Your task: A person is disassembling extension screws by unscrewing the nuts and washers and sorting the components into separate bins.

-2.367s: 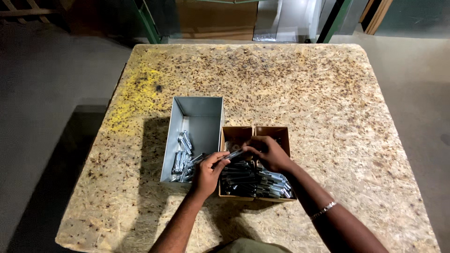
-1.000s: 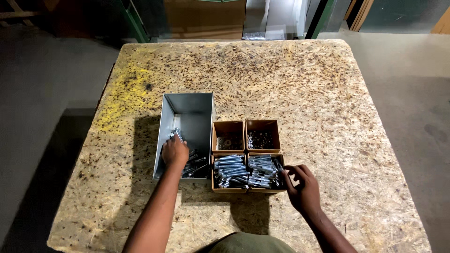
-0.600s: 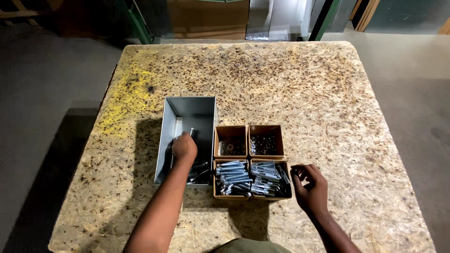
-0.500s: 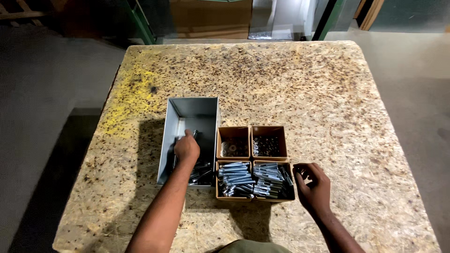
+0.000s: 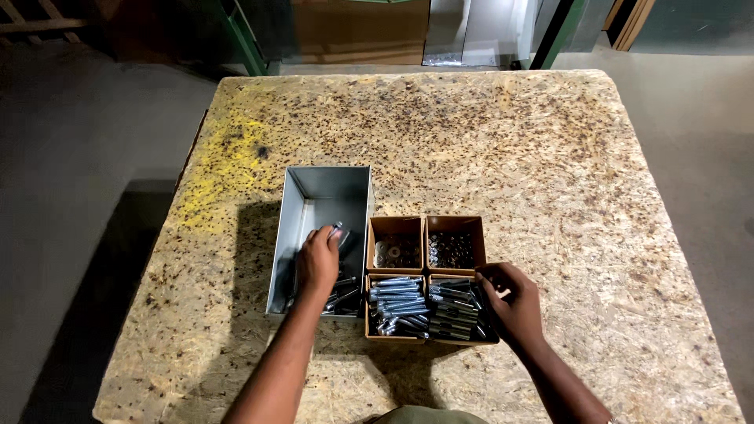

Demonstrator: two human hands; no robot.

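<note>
Head view showed the left hand (image 5: 317, 261) pinching a silver bolt (image 5: 338, 229) over the grey metal bin (image 5: 283, 235), loosely enough perhaps to drop it, while the right hand (image 5: 512, 302) curled, seemingly empty, over the brown cardboard tray (image 5: 425, 222).

bolts under left hand (image 5: 318, 261) hidden, small box (image 5: 454, 250) contents — too small

chipboard table (image 5: 487, 141) | grey metal bin (image 5: 314, 206) | four cardboard boxes (image 5: 426, 280), touching
</note>
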